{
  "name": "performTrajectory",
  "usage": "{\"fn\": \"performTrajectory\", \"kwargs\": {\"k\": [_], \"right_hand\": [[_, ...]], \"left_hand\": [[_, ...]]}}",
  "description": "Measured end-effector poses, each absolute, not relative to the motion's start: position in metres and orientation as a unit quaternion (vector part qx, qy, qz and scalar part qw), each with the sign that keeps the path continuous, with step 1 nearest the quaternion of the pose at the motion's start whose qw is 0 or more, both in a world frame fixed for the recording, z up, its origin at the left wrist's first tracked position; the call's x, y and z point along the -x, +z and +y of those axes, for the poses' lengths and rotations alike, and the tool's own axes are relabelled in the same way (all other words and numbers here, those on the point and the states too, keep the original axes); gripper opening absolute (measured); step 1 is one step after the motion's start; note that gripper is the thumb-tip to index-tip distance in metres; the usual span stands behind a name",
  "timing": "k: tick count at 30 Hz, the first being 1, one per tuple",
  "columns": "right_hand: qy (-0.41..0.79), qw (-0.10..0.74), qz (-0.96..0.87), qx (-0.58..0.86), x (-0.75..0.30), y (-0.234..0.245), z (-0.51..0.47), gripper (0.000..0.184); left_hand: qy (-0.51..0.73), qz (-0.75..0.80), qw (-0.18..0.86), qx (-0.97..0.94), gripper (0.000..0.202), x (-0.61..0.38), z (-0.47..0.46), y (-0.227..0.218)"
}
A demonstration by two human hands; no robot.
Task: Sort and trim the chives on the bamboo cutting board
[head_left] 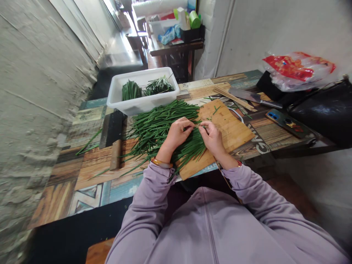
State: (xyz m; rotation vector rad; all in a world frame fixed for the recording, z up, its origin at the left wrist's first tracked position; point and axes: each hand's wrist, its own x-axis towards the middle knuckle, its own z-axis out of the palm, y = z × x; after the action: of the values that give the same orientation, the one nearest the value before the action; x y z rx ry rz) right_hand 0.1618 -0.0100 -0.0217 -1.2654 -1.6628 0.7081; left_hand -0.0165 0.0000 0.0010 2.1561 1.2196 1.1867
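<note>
My left hand (180, 132) is closed in a pinch over a spread pile of garlic chives (154, 123), seemingly on a few of their ends. Close beside it, fingertips nearly meeting, my right hand (211, 136) is also pinched. A thin bamboo skewer (224, 176) runs out below the right palm, in line with its fingertips. The exact contact between the fingers is too small to see. Beneath the hands, the chives lie partly across a wooden cutting board (233, 134) tilted toward me.
A white plastic tub (143, 104) holding chive bundles stands behind the pile. To the left lies a cleaver (115, 154); at the right are loose skewers (233, 98), a knife (250, 96), a phone (287, 123), a black bag (324, 110) and a red-printed plastic bag (299, 69).
</note>
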Motion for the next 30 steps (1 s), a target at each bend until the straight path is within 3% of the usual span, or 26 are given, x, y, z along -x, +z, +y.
{"fn": "performTrajectory", "kwargs": {"k": [4,11,20,26,30], "right_hand": [[0.281,0.461,-0.675,0.503,-0.163,-0.019,-0.012,0.042],[0.259,0.47,-0.698,0.474,-0.164,-0.017,-0.014,0.038],[0.225,0.473,-0.702,0.483,-0.164,-0.023,-0.008,0.047],[0.262,0.452,-0.693,0.497,-0.163,-0.018,-0.007,0.047],[0.339,0.498,-0.651,0.461,-0.165,-0.018,-0.007,0.055]], "left_hand": [[0.412,0.446,0.199,-0.769,0.015,0.016,-0.001,0.003],[0.415,0.447,0.222,-0.761,0.015,0.015,-0.002,0.004],[0.396,0.427,0.282,-0.762,0.018,0.018,-0.003,0.009],[0.339,0.435,0.356,-0.754,0.029,0.014,-0.003,0.011],[0.326,0.462,0.39,-0.727,0.033,0.013,-0.007,0.023]]}}
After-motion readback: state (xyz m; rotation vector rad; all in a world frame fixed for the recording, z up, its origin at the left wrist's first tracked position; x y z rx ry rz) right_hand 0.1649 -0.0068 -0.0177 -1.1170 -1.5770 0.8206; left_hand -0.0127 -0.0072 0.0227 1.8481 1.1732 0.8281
